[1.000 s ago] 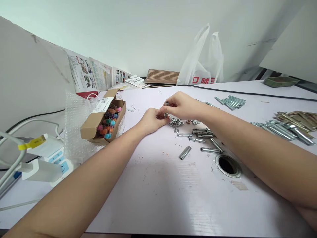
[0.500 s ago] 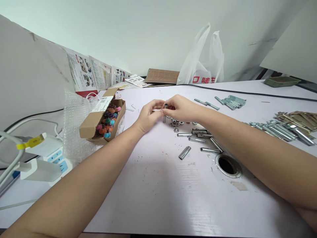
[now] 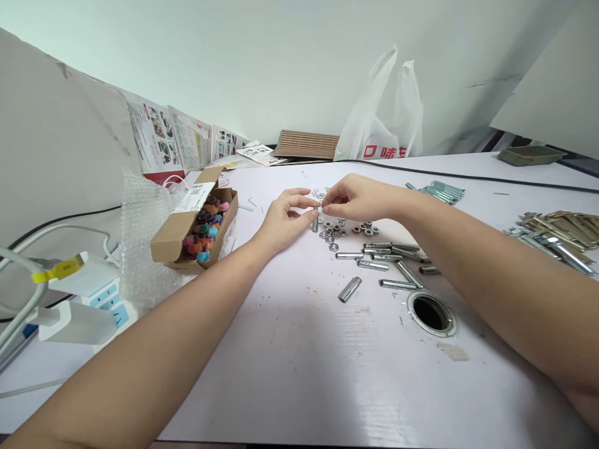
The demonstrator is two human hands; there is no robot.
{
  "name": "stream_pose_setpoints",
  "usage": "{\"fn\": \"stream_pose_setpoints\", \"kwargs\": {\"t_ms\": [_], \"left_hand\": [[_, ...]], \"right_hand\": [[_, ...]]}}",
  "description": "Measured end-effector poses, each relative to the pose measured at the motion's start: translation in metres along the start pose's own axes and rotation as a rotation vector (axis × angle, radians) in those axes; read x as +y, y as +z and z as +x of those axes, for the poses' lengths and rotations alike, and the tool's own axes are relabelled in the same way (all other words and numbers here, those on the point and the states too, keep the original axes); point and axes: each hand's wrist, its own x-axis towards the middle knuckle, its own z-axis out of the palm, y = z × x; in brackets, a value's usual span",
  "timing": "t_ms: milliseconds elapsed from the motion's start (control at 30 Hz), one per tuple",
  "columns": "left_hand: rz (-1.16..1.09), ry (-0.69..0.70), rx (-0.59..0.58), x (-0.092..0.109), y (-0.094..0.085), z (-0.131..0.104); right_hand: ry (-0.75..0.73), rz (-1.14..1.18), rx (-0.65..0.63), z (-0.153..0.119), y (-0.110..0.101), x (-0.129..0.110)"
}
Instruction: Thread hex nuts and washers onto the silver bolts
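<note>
My left hand has its thumb and fingers closed around a short metal sleeve, which stands upright at the table surface. Just right of the sleeve's top is my right hand, fingers curled and tips pinched together; anything between them is too small to make out. Small flat washers lie behind the fingertips. Beneath the right hand are several loose hex nuts. Closer to me, several metal sleeves lie in a loose group, with a single sleeve apart from them.
An open cardboard box of colourful-capped items stands left, beside bubble wrap and a power strip. Threaded rods and bolts lie right. A round hole pierces the table. A plastic bag stands behind.
My right hand has moved slightly right, off the top of the upright sleeve, uncovering more nuts. The left hand keeps its place, with the sleeve now a little lower.
</note>
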Motion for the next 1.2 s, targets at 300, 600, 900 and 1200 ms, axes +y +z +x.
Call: {"fn": "stream_pose_setpoints", "kwargs": {"t_ms": [300, 600, 900, 1200], "left_hand": [[0.053, -0.020, -0.083, 0.003, 0.004, -0.003], [-0.038, -0.274, -0.074, 0.007, 0.001, 0.000], [0.056, -0.220, -0.090, 0.009, 0.003, -0.003], [0.008, -0.262, -0.090, 0.006, 0.003, -0.002]], "right_hand": [[0.156, -0.102, 0.110, 0.018, 0.040, 0.001], [0.147, 0.259, 0.212, 0.006, 0.013, -0.003], [0.127, 0.402, 0.115, 0.004, 0.017, -0.015], [0.261, 0.259, 0.226, 0.012, -0.008, 0.012]]}}
